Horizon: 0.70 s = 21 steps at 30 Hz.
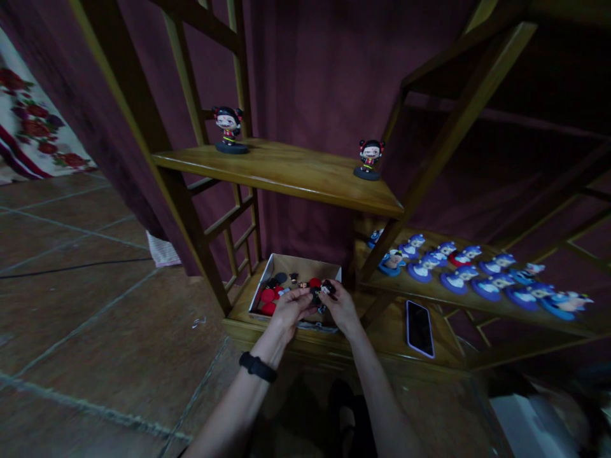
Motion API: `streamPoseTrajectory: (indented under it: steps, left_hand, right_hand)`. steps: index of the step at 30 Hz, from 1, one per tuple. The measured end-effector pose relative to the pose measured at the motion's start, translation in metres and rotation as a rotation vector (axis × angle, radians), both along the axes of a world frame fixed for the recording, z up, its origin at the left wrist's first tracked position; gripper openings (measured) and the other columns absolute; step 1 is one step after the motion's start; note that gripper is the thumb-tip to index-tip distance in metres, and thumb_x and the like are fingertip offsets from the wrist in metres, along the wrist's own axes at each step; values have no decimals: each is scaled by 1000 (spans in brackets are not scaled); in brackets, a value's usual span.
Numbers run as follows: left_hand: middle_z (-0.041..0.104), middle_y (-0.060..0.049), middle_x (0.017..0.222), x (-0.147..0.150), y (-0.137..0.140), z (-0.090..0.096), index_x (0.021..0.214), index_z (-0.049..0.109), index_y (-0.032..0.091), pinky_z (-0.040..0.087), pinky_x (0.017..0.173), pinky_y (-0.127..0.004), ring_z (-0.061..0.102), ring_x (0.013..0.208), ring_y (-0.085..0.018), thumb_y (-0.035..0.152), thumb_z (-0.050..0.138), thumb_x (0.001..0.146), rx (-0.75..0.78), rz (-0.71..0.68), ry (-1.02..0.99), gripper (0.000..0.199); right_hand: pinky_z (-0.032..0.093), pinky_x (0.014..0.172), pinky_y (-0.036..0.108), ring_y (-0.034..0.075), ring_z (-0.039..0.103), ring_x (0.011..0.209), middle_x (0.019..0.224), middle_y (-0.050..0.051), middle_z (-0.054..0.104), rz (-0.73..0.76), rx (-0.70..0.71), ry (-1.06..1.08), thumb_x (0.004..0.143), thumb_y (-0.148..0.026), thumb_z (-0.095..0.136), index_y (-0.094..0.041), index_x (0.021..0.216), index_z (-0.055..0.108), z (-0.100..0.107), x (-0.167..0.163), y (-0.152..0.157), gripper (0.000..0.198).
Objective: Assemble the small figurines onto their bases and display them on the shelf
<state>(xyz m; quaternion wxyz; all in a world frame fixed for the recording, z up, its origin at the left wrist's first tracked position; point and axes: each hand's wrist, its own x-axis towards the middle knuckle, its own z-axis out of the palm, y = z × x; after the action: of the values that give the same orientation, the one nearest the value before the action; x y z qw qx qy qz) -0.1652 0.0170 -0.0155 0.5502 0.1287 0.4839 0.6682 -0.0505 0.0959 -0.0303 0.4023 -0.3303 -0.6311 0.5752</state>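
Both of my hands meet over a shallow cardboard box [300, 262] on the low wooden shelf. My right hand [344, 306] is closed on a small black-haired figurine [327, 288] with a white face. Close against it, my left hand [293, 310] has its fingers bent around the figurine's lower part, where a dark piece shows; its exact edges are hard to make out. Inside the box lie several red discs [268, 308], a dark disc [281, 278] and small figurine parts [293, 278].
Two similar figurines on dark bases, one left [228, 130] and one right [369, 159], stand on the upper shelf [286, 168]. A phone [420, 328] lies right of the box. Several blue-and-white figurines [459, 278] fill the right shelf. Wooden posts [458, 121] frame the shelving.
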Motion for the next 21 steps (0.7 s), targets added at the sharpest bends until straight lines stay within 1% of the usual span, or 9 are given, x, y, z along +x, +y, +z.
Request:
streamPoseTrajectory:
  steps: [6,10,14,17,21]
  left_hand:
    - [70,-11,80,-2,-2,5,86,66,9,56,61,-28,67,68,-18,11,71,66,-16,-32,-66,21]
    - [70,-11,79,-4,-3,7,87,66,9,55,58,-26,68,66,-17,11,69,69,-42,-60,-83,19]
    - [69,-10,77,-5,-3,7,86,63,9,55,58,-25,67,65,-17,8,67,70,-66,-65,-76,17]
    - [69,-9,76,-3,-3,7,85,61,10,56,59,-27,67,64,-17,9,67,70,-68,-50,-65,17]
    - [68,-8,75,2,-1,6,87,59,11,56,63,-31,67,65,-17,11,67,70,-34,13,-43,19]
  right_hand:
    - [49,79,30,17,62,86,94,2,66,45,23,-15,67,-27,63,-21,103,59,6,5,-2,37]
    - [49,81,31,17,61,88,101,1,65,48,55,-73,68,-26,62,-24,106,59,6,6,-1,39]
    - [47,85,32,17,61,91,105,1,64,76,88,-94,70,-24,60,-25,109,58,4,6,-1,40]
    - [47,84,31,16,61,90,107,2,63,87,84,-104,71,-24,59,-25,113,56,2,5,-1,42]
    - [48,82,31,16,62,86,103,2,65,47,48,-97,70,-26,60,-25,122,51,-2,3,-1,52]
